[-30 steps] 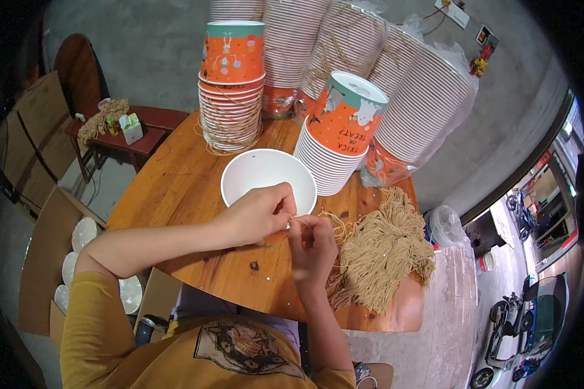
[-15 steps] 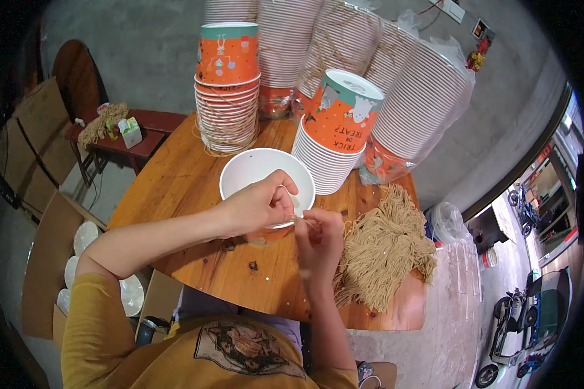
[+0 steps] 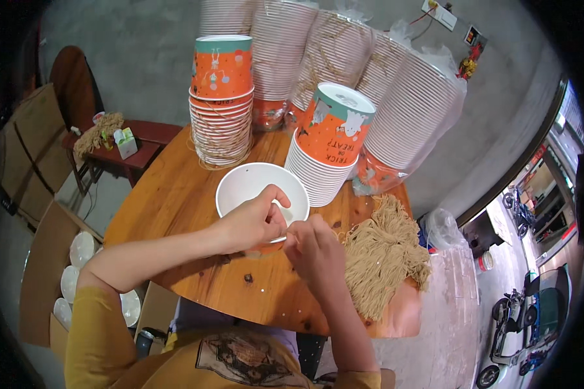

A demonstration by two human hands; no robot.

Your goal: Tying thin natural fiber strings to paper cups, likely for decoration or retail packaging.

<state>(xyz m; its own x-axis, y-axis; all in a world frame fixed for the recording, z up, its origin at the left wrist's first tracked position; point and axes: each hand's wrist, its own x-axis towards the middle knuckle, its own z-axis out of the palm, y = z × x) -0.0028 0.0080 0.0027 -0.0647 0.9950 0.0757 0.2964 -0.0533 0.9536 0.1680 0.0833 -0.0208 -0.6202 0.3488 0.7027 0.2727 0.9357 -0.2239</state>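
Observation:
A white-lined paper bucket [image 3: 240, 186] stands upright on the wooden table, its mouth facing up. My left hand [image 3: 261, 217] is at the bucket's near right rim, thumb and fingers curled in a pinch over the opening. Against it, just outside the rim, my right hand [image 3: 315, 249] is closed with fingertips pressed together. The fingers now mostly hide the thin tan cord pinched between the two hands. To the right of my right hand lies a loose bundle of tan cords [image 3: 384, 256].
Behind the bucket stand a stack of upturned orange buckets [image 3: 334, 139], a cord-wrapped stack [image 3: 220, 126] and tall bagged stacks [image 3: 412, 107]. An open carton [image 3: 42, 266] with white-lined buckets sits at lower left. A red bench [image 3: 146, 139] holds more cord.
My right hand has turned, its fingers closing over the cord that showed between the hands. My left hand stays at the rim. The whole view has shifted slightly.

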